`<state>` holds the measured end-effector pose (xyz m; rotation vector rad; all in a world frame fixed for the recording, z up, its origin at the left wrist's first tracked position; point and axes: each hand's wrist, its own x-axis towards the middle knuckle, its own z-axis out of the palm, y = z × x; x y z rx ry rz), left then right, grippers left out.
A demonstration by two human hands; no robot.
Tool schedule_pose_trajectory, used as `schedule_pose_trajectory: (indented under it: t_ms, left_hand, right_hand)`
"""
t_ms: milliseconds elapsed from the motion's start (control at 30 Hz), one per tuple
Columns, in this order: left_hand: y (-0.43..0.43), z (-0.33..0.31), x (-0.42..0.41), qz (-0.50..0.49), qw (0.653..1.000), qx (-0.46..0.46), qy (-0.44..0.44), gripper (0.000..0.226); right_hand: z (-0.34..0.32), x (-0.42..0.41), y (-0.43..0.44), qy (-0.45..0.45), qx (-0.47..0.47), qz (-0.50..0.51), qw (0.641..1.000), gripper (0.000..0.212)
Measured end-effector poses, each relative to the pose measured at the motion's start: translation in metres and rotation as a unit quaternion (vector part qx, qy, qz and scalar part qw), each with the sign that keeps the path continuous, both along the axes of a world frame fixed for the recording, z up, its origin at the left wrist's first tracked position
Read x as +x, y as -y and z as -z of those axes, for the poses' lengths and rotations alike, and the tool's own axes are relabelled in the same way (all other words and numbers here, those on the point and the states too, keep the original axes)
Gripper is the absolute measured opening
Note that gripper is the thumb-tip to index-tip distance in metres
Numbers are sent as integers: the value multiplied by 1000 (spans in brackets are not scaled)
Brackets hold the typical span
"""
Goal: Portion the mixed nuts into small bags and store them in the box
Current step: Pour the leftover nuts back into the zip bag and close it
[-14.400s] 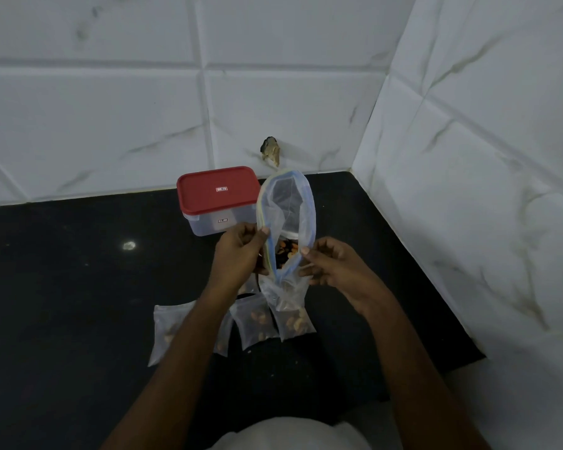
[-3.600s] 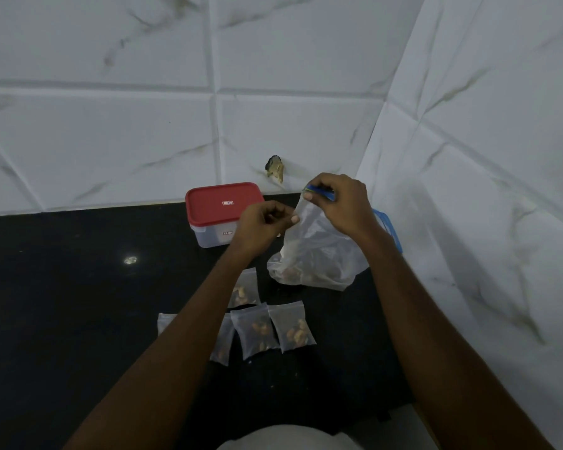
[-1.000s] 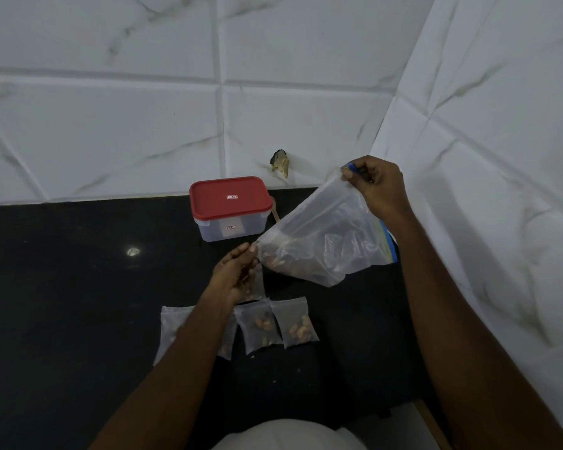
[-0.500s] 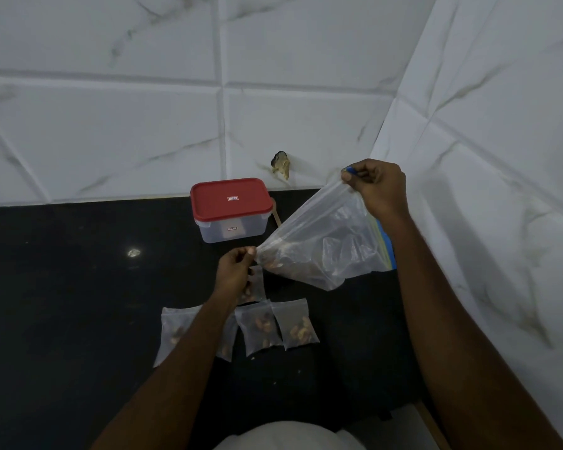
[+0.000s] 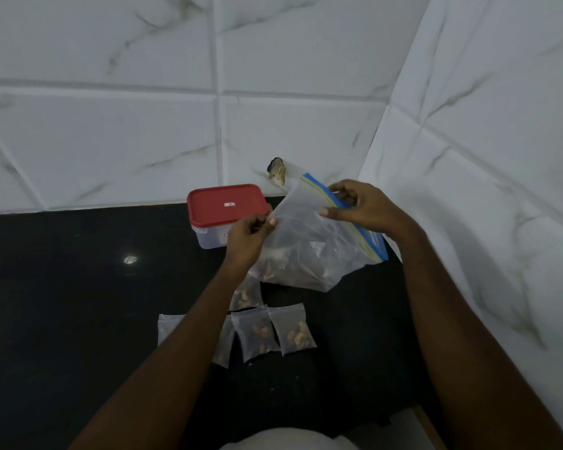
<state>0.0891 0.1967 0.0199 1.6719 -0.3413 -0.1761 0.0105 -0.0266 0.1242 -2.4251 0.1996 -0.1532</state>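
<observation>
Dim, cool light falls over the corner, leaving the white marble-look wall tiles (image 5: pixel 306 131) grey-blue. The black bench (image 5: pixel 62 303) swallows nearly all detail, save one small bright glare spot (image 5: pixel 130 259) mirroring a lamp overhead. Tile seams bow toward the frame edges from the wide lens. The forearms in the foreground sit dark and soft.

Nothing here can actually be read. The red lid (image 5: pixel 227 203) of the box (image 5: pixel 213 237) carries a small white label (image 5: pixel 229 204), and another small mark sits on the box's clear front wall, but both are too small and blurred to make out.
</observation>
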Motion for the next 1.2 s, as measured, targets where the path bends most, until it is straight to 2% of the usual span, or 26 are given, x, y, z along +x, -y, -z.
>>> schedule_pose_trajectory:
  t_ms: [67,133,200,300,400,500,633,667,733,767,800,867,933,1000,1100,1167,1200]
  left_hand:
    - [0,2,8,-30,999,22,3,18]
    - [2,0,10,-54,997,43,16,21]
    - [6,-7,7,-91,993,53,52,38]
    - [11,-20,-8,-96,987,19,125,50]
    - [9,-29,-28,4,991,-17,133,45]
    - [-2,-28,-41,93,989,-36,105,63]
    - [-5,-19,-49,140,986,4,89,89]
    - [-2,-19,-51,131,986,26,95,86]
    - [4,-18,-52,72,990,38,114,61]
    - [6,-19,-50,41,992,28,117,47]
    - [7,-20,-47,19,993,14,115,36]
    - [6,-23,-37,3,993,7,120,23]
    - [5,-27,-28,9,992,13,128,16]
    - [5,-32,-21,24,991,6,133,14]
    - [7,-37,-16,54,988,0,148,17]
    - [8,-40,-14,67,985,-3,160,19]
    - [8,-41,-13,68,984,-2,162,23]
  right_hand:
    - [2,-4,7,-9,3,14,1000,42]
    - [3,-5,7,27,23,37,999,25]
    - [2,-3,3,60,33,57,996,15]
    - [1,2,-4,90,70,81,990,22]
    - [1,9,-8,113,123,125,978,30]
    - [5,13,-8,115,220,188,950,30]
    - [8,14,-15,118,397,238,878,16]
    - [9,14,-18,119,424,247,863,13]
    - [11,12,-19,114,452,251,848,11]
    - [11,8,-20,102,448,248,852,12]
    - [9,4,-21,86,416,243,872,15]
    - [4,-8,-22,50,235,233,942,25]
    - [-1,-16,-24,72,39,210,974,33]
    - [-8,-19,-29,122,-49,136,982,39]
    - [-12,-12,-41,109,-124,-13,986,56]
    - [-10,-4,-48,108,-136,-59,983,60]
    - [-9,1,-50,120,-129,-58,983,55]
